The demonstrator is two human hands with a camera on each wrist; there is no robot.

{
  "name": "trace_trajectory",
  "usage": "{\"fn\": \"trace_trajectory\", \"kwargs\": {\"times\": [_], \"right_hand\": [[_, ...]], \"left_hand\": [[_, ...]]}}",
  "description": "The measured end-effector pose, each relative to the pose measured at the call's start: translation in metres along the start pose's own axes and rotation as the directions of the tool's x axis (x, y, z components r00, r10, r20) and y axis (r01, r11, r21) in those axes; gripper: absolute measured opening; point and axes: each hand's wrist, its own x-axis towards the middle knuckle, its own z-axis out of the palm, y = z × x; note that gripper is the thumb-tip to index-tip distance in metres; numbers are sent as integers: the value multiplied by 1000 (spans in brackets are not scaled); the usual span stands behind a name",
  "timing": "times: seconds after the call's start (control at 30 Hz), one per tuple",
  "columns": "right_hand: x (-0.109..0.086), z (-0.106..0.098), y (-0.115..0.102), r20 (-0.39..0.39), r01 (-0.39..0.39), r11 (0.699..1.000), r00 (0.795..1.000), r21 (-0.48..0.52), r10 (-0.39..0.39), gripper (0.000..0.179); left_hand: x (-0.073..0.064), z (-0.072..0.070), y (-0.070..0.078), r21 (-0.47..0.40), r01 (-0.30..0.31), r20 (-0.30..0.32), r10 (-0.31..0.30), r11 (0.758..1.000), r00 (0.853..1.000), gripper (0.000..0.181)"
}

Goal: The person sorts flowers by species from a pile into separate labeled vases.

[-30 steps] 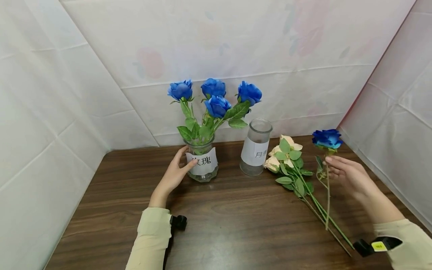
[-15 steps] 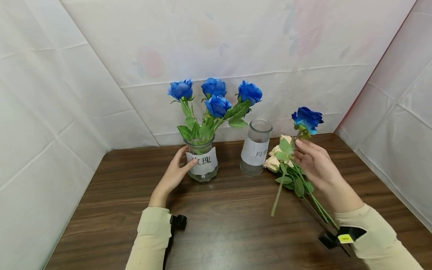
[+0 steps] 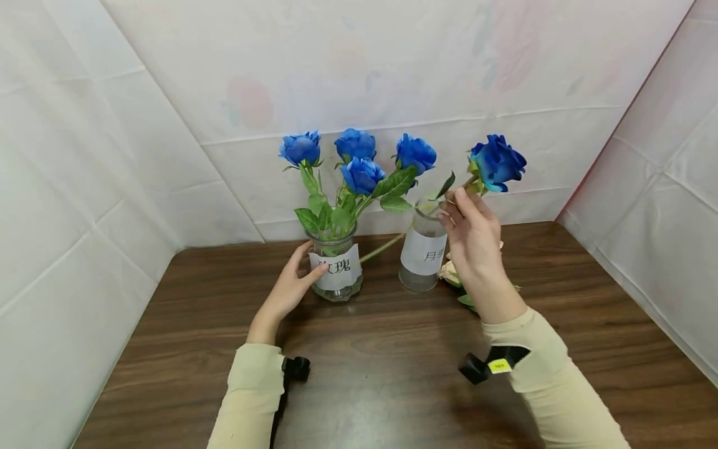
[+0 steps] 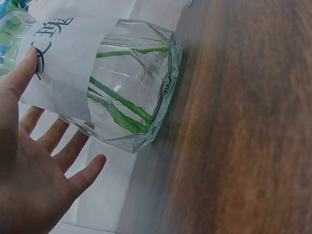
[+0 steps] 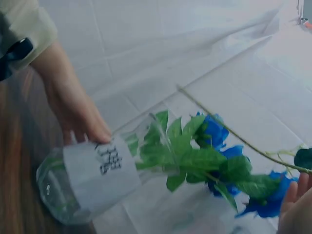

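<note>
My left hand (image 3: 291,284) holds a glass vase (image 3: 350,293), thumb on its white paper label (image 3: 342,267) and fingers round the far side. In the left wrist view green stems (image 4: 119,105) show through the glass. Several blue roses (image 3: 363,176) with green leaves stand in this vase. Up at the right, my right hand (image 3: 473,234) pinches another blue rose (image 3: 498,163) just under its bloom. Its bare stem (image 3: 384,249) slants down leftward, passing behind the second vase's rim and ending near the first vase. The right wrist view shows this stem (image 5: 229,129) beside the vase's roses.
A second labelled glass vase (image 3: 421,274) stands right of the first, with no flowers in it. Cream roses (image 3: 450,273) lie on the wooden table (image 3: 359,374) beside it, mostly hidden by my right arm. White cloth (image 3: 185,125) hangs behind the table.
My right hand has carried the blue rose left and upward from the table's right side, passing over the cream roses. The stem has swung to point left. My left hand has stayed at the vase.
</note>
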Motion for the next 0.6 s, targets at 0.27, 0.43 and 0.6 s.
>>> {"fn": "trace_trajectory", "kwargs": {"times": [0.27,0.43,0.6], "right_hand": [[16,23,34,13,268,951,963,-154,-270,7],[22,24,60,58,307,918,951,-252,-303,1],[17,27,82,76,244,923,970,-299,-231,6]], "left_hand": [[14,2,-33,-3,-16,-18,16,1000,1000,75],[15,2,-34,11,-31,-29,32,999,999,76],[13,2,-34,16,-30,-33,31,999,999,76]]}}
